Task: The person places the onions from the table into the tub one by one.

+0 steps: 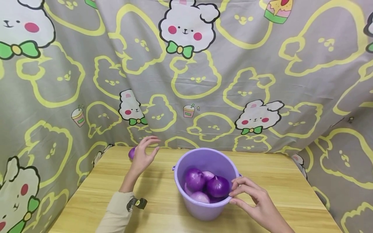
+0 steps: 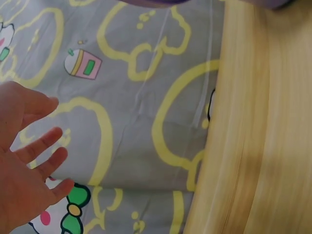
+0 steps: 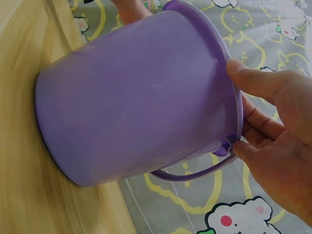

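Note:
A purple bucket (image 1: 201,210) stands on the wooden table, with several red onions (image 1: 218,186) inside it. My right hand (image 1: 256,199) grips the bucket's rim at its right side; in the right wrist view the thumb (image 3: 256,80) lies on the outside and fingers reach over the edge. Left of the bucket, my left hand (image 1: 143,155) is raised over the table, its fingers apart and slightly bent, holding nothing. Another purple onion (image 1: 131,153) sits near the table's back left corner, partly hidden behind that hand. The left wrist view shows the spread fingers (image 2: 46,144) against the cloth.
A grey cloth with rabbit drawings (image 1: 186,81) hangs behind and on both sides of the table (image 1: 163,200). The bucket's handle (image 3: 195,173) hangs down along its far side. A dark strap piece (image 1: 137,203) is on the left wrist.

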Demonstrator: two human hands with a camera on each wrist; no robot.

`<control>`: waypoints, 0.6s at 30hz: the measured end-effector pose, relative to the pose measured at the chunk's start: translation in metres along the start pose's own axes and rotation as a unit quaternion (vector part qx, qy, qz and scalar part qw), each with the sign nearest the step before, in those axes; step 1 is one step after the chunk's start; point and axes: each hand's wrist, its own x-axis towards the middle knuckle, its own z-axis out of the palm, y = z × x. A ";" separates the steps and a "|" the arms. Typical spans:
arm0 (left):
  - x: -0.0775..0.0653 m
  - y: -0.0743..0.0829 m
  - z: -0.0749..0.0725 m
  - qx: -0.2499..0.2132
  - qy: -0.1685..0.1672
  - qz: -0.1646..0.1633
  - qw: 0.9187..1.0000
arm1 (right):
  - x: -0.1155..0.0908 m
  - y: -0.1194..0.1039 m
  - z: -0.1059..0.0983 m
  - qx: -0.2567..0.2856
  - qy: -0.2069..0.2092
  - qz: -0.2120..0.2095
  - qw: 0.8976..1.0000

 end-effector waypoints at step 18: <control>0.005 -0.036 -0.030 0.049 0.010 -0.072 0.996 | 0.001 -0.002 0.000 -0.002 -0.002 -0.001 1.000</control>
